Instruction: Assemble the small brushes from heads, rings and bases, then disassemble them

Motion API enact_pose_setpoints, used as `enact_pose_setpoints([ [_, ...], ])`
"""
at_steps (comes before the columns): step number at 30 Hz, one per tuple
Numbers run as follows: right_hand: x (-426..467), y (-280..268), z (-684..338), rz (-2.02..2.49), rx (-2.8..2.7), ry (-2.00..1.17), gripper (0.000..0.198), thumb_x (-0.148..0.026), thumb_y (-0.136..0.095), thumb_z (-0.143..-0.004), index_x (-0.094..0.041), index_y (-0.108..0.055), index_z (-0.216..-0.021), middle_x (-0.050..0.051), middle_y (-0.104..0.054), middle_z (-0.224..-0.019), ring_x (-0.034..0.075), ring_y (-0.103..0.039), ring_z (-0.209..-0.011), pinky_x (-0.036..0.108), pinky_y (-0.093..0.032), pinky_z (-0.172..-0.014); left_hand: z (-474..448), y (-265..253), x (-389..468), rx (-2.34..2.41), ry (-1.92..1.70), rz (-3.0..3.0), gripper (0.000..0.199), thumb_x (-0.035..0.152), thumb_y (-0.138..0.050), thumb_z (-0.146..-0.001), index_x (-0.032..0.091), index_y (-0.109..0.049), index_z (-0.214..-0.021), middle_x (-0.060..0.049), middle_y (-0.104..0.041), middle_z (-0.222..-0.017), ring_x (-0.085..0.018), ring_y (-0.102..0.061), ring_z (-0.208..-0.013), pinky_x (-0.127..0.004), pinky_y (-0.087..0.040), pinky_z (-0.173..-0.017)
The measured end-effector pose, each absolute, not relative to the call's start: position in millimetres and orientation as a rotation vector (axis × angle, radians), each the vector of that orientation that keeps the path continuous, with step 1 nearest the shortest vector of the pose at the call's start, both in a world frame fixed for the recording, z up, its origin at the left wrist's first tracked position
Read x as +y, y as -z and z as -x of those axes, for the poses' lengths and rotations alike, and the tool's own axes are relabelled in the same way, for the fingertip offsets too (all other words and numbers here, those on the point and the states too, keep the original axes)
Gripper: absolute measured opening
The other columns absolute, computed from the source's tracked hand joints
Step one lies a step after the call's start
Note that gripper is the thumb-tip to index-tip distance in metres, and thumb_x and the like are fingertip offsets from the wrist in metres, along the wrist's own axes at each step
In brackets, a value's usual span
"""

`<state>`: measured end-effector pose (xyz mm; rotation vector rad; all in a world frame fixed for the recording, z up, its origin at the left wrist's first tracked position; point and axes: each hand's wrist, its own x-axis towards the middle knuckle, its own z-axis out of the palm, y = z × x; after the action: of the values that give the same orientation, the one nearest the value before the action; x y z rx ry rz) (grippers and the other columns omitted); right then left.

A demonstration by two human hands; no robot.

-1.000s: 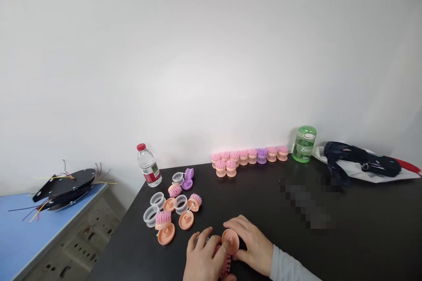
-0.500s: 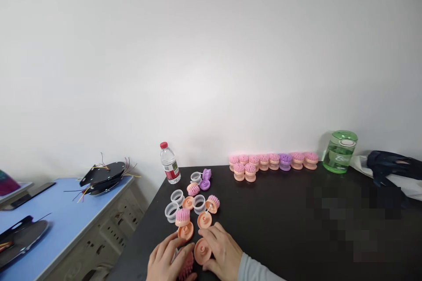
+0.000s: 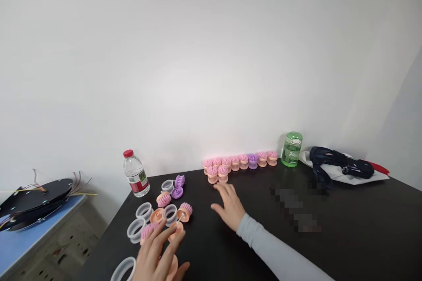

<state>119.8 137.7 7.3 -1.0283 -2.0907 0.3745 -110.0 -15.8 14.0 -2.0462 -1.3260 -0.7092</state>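
Observation:
My right hand (image 3: 228,208) is over the black table, just in front of the front pair of pink-and-peach bristle brushes (image 3: 223,174). Its thumb and fingers are apart with nothing visible between them. Low in the view, my left hand (image 3: 156,257) spreads its fingers over a peach round part (image 3: 173,268) and partly hides a pink brush head (image 3: 147,232). I cannot tell whether it touches them. Around it lie clear plastic rings (image 3: 136,229), a peach disc (image 3: 157,215), a pink brush head with a peach base (image 3: 185,212) and a purple disc (image 3: 177,192).
Assembled brushes, one of them purple (image 3: 252,161), line the wall. A water bottle (image 3: 136,175) stands at the back left, a green container (image 3: 292,150) at the back right. Beyond it lies a dark strapped item (image 3: 343,163) on white material. Black plates with wires (image 3: 39,199) rest on a blue table (image 3: 70,208).
The view has turned to the right. My right hand has left the peach disc and moved forward toward the brush row. My left hand has lifted its fingers off the pink brush and spread them.

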Motion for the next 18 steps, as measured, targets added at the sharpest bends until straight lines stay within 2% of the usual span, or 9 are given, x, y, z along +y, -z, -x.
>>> enact_pose_setpoints([
  [3,178,-9,-124,1.141,-2.012,-0.311,0.064,-0.008,-0.065,-0.075,-0.016,-0.045,-0.135,0.018,-0.043,-0.141,0.036,-0.038,-0.130,0.055,-0.033,-0.108,63,-31,8,-1.360,0.822,2.159,0.049,0.033,-0.068,-0.080,0.027,-0.055,-0.127,-0.012,-0.064,-0.124,-0.034,-0.054,-0.125,-0.047,-0.054,-0.094],
  [6,208,-10,-120,1.220,-1.966,-0.291,0.064,-0.004,-0.065,-0.074,-0.016,-0.046,-0.134,0.019,-0.042,-0.141,0.039,-0.034,-0.133,0.055,-0.031,-0.109,25,-32,27,-1.401,0.935,2.278,0.043,0.025,-0.064,-0.083,0.026,-0.056,-0.125,-0.013,-0.063,-0.124,-0.033,-0.053,-0.128,-0.048,-0.055,-0.095],
  [11,228,-11,-116,1.255,-1.938,-0.330,0.049,-0.002,-0.062,-0.072,-0.017,-0.055,-0.118,0.016,-0.055,-0.124,0.036,-0.047,-0.122,0.051,-0.039,-0.103,6,-1,42,-1.454,1.074,2.407,0.044,0.016,-0.064,-0.078,0.026,-0.059,-0.120,-0.013,-0.062,-0.125,-0.035,-0.053,-0.127,-0.050,-0.055,-0.094],
  [14,223,-11,-123,1.233,-1.906,-0.383,0.042,-0.002,-0.059,-0.070,-0.016,-0.055,-0.109,0.014,-0.058,-0.114,0.033,-0.051,-0.115,0.048,-0.041,-0.100,10,15,42,-1.492,1.092,2.443,0.047,0.013,-0.066,-0.074,0.027,-0.060,-0.118,-0.011,-0.064,-0.123,-0.034,-0.055,-0.126,-0.048,-0.056,-0.094],
  [18,188,-4,-139,1.191,-1.827,-0.518,0.038,-0.010,-0.063,-0.071,-0.019,-0.051,-0.106,0.009,-0.061,-0.105,0.030,-0.058,-0.105,0.047,-0.045,-0.095,13,17,41,-1.548,1.118,2.422,0.052,0.016,-0.065,-0.077,0.024,-0.053,-0.126,-0.013,-0.060,-0.129,-0.032,-0.056,-0.125,-0.046,-0.056,-0.095],
])
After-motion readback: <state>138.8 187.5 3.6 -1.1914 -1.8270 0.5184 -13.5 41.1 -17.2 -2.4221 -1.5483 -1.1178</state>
